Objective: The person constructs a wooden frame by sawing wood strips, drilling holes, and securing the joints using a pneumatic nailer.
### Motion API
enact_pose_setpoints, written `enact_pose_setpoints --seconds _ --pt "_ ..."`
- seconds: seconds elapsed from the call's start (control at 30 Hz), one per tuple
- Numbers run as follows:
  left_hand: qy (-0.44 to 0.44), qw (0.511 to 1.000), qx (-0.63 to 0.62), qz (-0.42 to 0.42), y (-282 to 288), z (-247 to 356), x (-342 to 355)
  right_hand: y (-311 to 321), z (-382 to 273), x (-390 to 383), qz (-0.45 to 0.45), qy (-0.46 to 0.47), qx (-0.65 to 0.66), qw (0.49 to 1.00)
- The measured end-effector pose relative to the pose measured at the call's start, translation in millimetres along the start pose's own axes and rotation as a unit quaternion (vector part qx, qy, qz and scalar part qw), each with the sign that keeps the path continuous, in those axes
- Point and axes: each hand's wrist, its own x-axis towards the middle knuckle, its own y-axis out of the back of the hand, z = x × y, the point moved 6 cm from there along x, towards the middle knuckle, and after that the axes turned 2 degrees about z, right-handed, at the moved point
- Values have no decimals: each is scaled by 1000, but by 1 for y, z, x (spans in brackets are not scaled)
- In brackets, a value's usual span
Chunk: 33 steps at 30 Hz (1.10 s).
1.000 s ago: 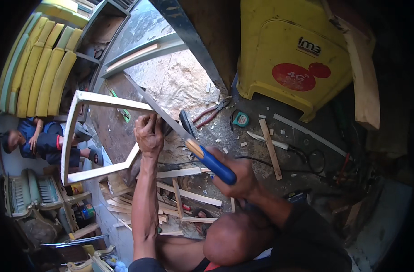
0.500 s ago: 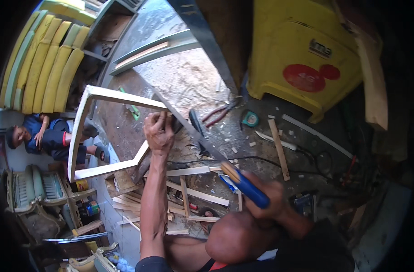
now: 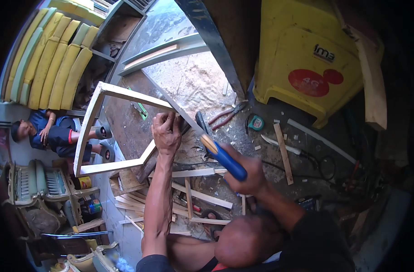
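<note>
My left hand (image 3: 166, 133) is closed on the cut end of a pale, angular wooden frame (image 3: 87, 126), which stands out to the left. A handsaw (image 3: 230, 162) with a blue and tan handle is gripped in my right hand (image 3: 248, 171). Its long thin blade slants up and left, passing close by the frame's end beside my left fingers. Whether the teeth touch the wood I cannot tell. Just right of the blade lies a dark tool (image 3: 200, 121), partly hidden. My bent knee (image 3: 243, 240) is below the right hand.
Red-handled pliers (image 3: 221, 117), a teal tape measure (image 3: 255, 122), a knife (image 3: 271, 141) and wood strips (image 3: 202, 196) litter the floor. A yellow plastic stool (image 3: 302, 45) stands at upper right. Yellow cushions (image 3: 57, 68) are stacked at left, above a seated person (image 3: 57, 133).
My right hand has pushed the saw up and left, bringing its handle nearer my left hand. The left hand keeps its grip on the frame. The whole view has shifted slightly.
</note>
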Motion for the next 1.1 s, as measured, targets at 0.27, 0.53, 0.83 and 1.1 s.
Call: enact_pose_setpoints --seconds 0.27,0.53,0.83,1.1 --pt "15 1000 17 -2 10 0 2 7 -11 -23 53 83 9 995" --pt "26 999 19 3 13 2 -1 36 2 -59 83 72 -27 994" --pt "19 995 -94 -15 32 12 2 -3 136 -87 -126 66 -306 941" --pt "200 870 -448 -43 142 52 -48 114 146 -314 36 -334 -410 848"
